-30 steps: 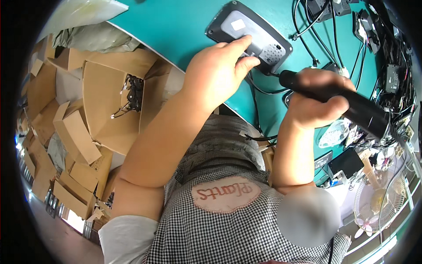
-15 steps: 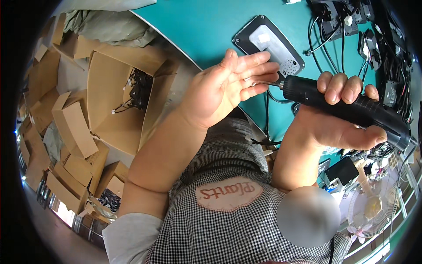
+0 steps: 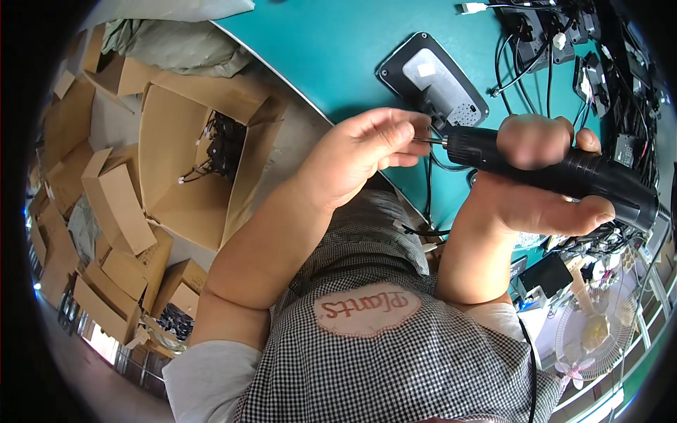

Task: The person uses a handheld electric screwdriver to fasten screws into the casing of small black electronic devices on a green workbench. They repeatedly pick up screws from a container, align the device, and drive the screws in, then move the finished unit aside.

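My right hand (image 3: pixel 536 183) is wrapped round a black electric screwdriver (image 3: pixel 486 149), its bit pointing left. At the bit's tip is my left hand (image 3: pixel 363 151), with thumb and fingers pinched together. Whatever small thing those fingers hold is hidden. Just beyond both hands, a black rounded panel with a pale grey plate (image 3: pixel 419 62) lies on the green table (image 3: pixel 324 42). A dark bracket-like piece (image 3: pixel 436 106) stands at the panel's near end, with a black cable running down from there.
Black devices with cables (image 3: pixel 529 35) crowd the table's right side. An open cardboard box (image 3: pixel 173 148) holding black cabled parts stands left of the table edge, among more cartons (image 3: pixel 116 201). A fan (image 3: pixel 592 324) is at the lower right.
My left hand has gone from spread fingers to a pinch at the bit's tip. The screwdriver has shifted slightly left, and the dark piece on the panel now shows.
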The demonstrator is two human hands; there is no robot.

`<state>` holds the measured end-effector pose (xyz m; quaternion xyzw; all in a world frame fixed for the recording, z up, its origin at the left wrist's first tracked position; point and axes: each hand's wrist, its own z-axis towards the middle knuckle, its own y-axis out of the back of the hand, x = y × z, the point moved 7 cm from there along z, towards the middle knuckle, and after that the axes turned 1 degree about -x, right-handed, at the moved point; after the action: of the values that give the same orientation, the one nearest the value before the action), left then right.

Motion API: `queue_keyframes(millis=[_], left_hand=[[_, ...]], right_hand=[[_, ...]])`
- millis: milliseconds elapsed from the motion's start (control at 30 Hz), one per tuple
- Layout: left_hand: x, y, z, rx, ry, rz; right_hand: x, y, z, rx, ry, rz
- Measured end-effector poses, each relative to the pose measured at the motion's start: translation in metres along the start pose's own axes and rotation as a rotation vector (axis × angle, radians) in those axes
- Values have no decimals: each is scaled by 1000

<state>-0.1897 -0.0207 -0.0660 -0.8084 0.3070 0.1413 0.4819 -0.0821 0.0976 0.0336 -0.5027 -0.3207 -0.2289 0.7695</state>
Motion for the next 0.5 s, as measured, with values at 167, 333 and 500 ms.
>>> queue_keyframes(millis=[167, 333, 500], left_hand=[[8, 9, 4, -6, 64, 72], [5, 13, 8, -85, 62, 44], [-1, 6, 9, -107, 65, 11]], right_hand=[[0, 5, 5, -24, -21, 0], [5, 12, 8, -98, -9, -13], [9, 9, 15, -73, 0, 1]])
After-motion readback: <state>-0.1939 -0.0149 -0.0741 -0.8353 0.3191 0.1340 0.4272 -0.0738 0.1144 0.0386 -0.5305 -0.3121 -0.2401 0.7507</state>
